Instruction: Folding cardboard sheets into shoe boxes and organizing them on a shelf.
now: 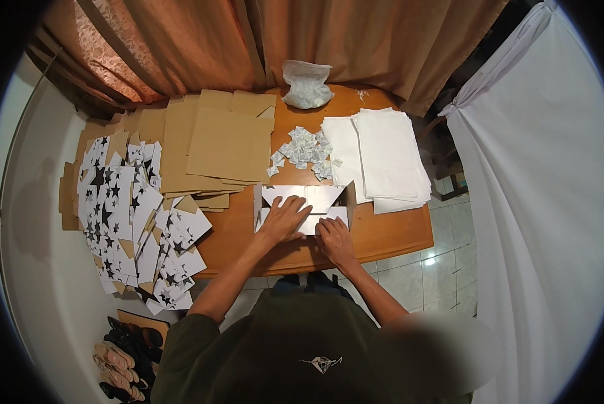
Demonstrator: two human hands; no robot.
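Currently, the half-folded white cardboard box [304,207] at the near table edge is pressed flat under left hand [285,221] and right hand [333,237], palms open; flaps are best creased evenly.

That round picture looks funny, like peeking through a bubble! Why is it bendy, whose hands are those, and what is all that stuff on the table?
The picture comes from a small wide-eyed camera worn on a person's head, looking down. That kind of lens bends straight edges near the rim, so it looks like a bubble. There is no machine here, just a person's two bare hands.

The left hand and the right hand both press flat on a white cardboard box that is being folded on the wooden table. Neither hand grips anything.

Around it lie plain brown cardboard sheets, flat box pieces printed with black stars, a stack of white paper, a heap of small white packets, and a clear bag with more of them.
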